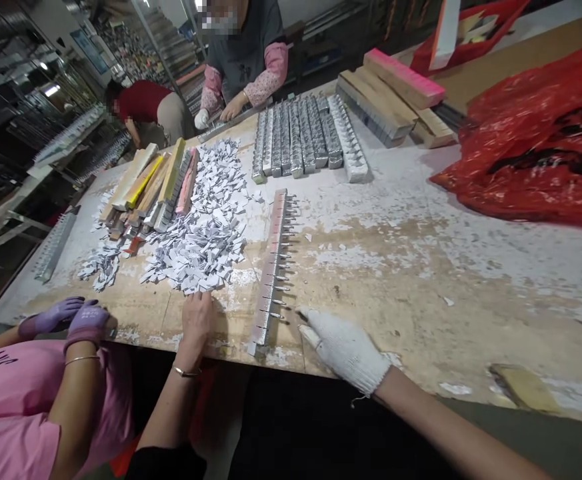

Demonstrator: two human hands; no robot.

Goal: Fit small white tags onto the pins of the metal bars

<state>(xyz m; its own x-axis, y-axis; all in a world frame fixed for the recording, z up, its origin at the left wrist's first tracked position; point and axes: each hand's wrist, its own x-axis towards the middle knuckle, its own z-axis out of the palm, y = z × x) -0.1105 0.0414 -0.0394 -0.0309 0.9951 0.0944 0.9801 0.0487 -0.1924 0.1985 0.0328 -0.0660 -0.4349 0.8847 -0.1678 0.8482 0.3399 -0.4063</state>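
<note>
My left hand (pixel 198 323), bare with a bracelet at the wrist, reaches the near edge of a pile of small white pieces (pixel 195 257). Its fingers are bent down together, and the tips are hidden. To its right lies a long narrow slotted bar (pixel 271 273), with thin dark-tipped pins sticking out along its right side. My right hand (pixel 343 343), in a white knit glove, rests just right of the bar's near end. Its fingers are closed, with a small dark bit at the tips that I cannot make out.
Wooden and coloured bars (pixel 153 183) lie by the pile. Foil-like silvery rows (pixel 298 137) and more wooden blocks (pixel 378 107) stand farther back. A red plastic bag (pixel 535 153) lies right. A co-worker's purple gloves (pixel 83 320) are at left; another person (pixel 243 60) works across the table.
</note>
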